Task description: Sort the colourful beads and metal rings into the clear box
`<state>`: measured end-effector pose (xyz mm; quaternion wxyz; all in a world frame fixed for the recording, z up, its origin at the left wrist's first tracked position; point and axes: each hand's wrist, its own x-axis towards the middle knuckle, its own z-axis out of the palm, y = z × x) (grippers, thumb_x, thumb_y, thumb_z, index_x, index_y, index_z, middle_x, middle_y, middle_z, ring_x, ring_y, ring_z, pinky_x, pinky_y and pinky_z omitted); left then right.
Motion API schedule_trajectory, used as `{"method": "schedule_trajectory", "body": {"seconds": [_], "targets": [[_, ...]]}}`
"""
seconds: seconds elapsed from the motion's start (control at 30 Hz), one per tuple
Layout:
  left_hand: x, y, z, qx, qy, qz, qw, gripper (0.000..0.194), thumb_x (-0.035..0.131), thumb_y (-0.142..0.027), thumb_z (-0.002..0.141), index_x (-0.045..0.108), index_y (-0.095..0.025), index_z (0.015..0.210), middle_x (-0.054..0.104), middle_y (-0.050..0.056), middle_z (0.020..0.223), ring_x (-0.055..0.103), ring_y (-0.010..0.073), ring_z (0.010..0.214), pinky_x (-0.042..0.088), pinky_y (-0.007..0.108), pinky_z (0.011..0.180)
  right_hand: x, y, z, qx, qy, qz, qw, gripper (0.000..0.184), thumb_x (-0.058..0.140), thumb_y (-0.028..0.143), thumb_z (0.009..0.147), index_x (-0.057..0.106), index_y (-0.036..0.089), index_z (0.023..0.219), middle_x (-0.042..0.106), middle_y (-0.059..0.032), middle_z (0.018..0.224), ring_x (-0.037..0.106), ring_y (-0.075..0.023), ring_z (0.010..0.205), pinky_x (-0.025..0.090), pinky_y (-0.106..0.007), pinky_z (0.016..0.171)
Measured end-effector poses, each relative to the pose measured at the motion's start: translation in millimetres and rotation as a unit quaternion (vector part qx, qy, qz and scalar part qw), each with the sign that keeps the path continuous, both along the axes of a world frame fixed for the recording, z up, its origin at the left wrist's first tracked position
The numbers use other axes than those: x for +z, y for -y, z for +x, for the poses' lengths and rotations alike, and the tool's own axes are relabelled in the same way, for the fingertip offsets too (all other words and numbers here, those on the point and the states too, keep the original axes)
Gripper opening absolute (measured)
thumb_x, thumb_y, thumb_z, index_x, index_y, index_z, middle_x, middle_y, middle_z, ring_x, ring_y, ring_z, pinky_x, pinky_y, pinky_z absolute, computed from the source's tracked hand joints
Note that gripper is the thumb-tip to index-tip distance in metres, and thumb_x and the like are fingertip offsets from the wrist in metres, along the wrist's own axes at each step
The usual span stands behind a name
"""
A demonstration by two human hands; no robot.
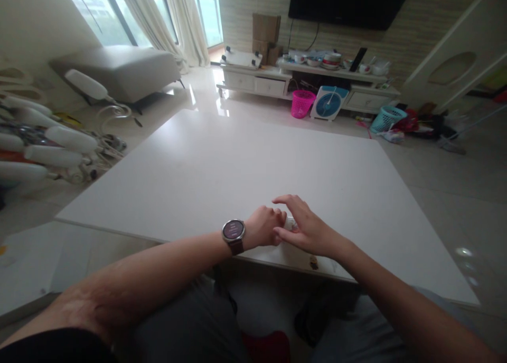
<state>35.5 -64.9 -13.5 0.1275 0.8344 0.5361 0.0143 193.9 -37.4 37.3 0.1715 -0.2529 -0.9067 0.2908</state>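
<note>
My left hand point(266, 227), with a round-faced watch point(233, 229) on its wrist, is curled closed over the near part of the white table point(253, 157). What its fingers hold, if anything, is hidden. Facing it, my right hand point(307, 226) has thumb and fingers spread, the thumb close to the left knuckles. A small white object point(290, 223) shows between the two hands, partly covered; its kind is unclear. Near the table's front edge, below my right wrist, lies a small brown and gold item point(313, 262), too small to name.
White chairs point(65, 141) crowd the left side, near a grey bench point(119, 73). Beyond the table are a pink basket point(302, 104), a blue and white box fan point(329, 103), a teal basket point(387, 119) and a low cabinet point(273, 86) with dishes. My legs are under the front edge.
</note>
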Motion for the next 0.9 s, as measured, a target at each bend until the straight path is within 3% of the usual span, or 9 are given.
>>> {"method": "schedule_trajectory", "body": {"seconds": [0.13, 0.33, 0.6, 0.9], "targets": [[7.2, -1, -6, -0.043, -0.055, 0.005, 0.998, 0.046, 0.066, -0.048, 0.077, 0.059, -0.011, 0.104, 0.068, 0.016, 0.094, 0.067, 0.0309, 0.08, 0.049, 0.038, 0.068, -15.3, -21, 30, -0.018, 0.07, 0.013, 0.997, 0.052, 0.069, 0.034, 0.081, 0.049, 0.019, 0.126, 0.059, -0.0122, 0.123, 0.054, -0.0275, 0.115, 0.043, -0.047, 0.1], [4.6, -2, -3, -0.033, -0.045, -0.004, 0.998, 0.046, 0.071, -0.05, 0.074, 0.058, -0.015, 0.1, 0.067, 0.014, 0.094, 0.068, 0.031, 0.081, 0.049, 0.037, 0.069, -36.0, -21, 48, 0.013, 0.147, 0.027, 0.989, 0.069, 0.077, 0.038, 0.072, 0.05, 0.013, 0.13, 0.06, -0.015, 0.119, 0.055, -0.0292, 0.111, 0.047, -0.044, 0.095], [2.3, -6, 4, -0.045, -0.031, -0.002, 0.998, 0.034, 0.066, -0.041, 0.078, 0.056, -0.017, 0.099, 0.064, 0.012, 0.095, 0.066, 0.0288, 0.081, 0.048, 0.037, 0.07, -36.2, -23, 50, 0.017, 0.234, 0.058, 0.97, 0.034, 0.068, 0.03, 0.077, 0.057, 0.016, 0.106, 0.06, -0.0099, 0.103, 0.056, -0.0245, 0.095, 0.047, -0.035, 0.083], [5.5, -14, 7, -0.089, 0.004, -0.025, 0.996, 0.033, 0.067, -0.044, 0.08, 0.056, -0.02, 0.098, 0.062, 0.01, 0.099, 0.061, 0.0261, 0.091, 0.047, 0.037, 0.076, -43.6, -18, 54, -0.011, 0.275, 0.09, 0.957, 0.033, 0.071, 0.034, 0.075, 0.056, 0.015, 0.098, 0.059, -0.0111, 0.101, 0.056, -0.0258, 0.091, 0.048, -0.036, 0.075]]}}
